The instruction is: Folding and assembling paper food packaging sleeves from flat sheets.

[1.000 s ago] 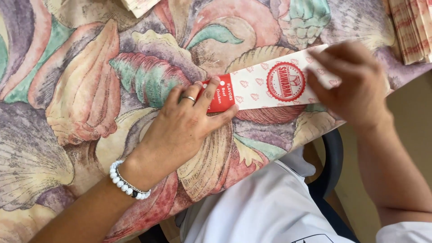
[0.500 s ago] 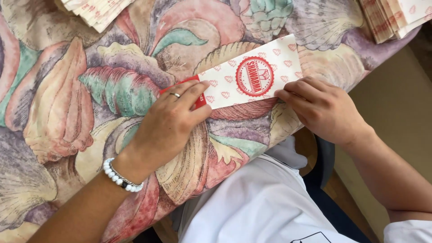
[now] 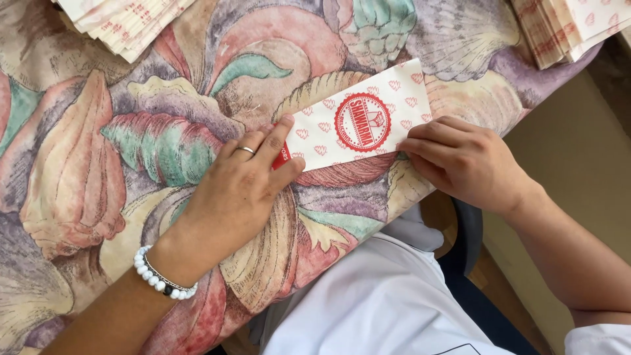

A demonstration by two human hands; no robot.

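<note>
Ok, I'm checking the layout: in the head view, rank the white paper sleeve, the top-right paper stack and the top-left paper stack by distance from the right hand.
1. White paper sleeve with red round print: touching the right hand, on its left.
2. Top-right paper stack: above the hand.
3. Top-left paper stack: far across the table.

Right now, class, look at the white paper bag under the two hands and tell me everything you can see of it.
The paper bag is a long, flat, narrow sleeve of thin white paper, printed with small red hearts and a round red emblem in the middle, with a red band at one end. It lies flat and slanted on the shell-patterned tablecloth. The left hand presses down on its red end; the right hand touches its other end with the fingertips.
</note>
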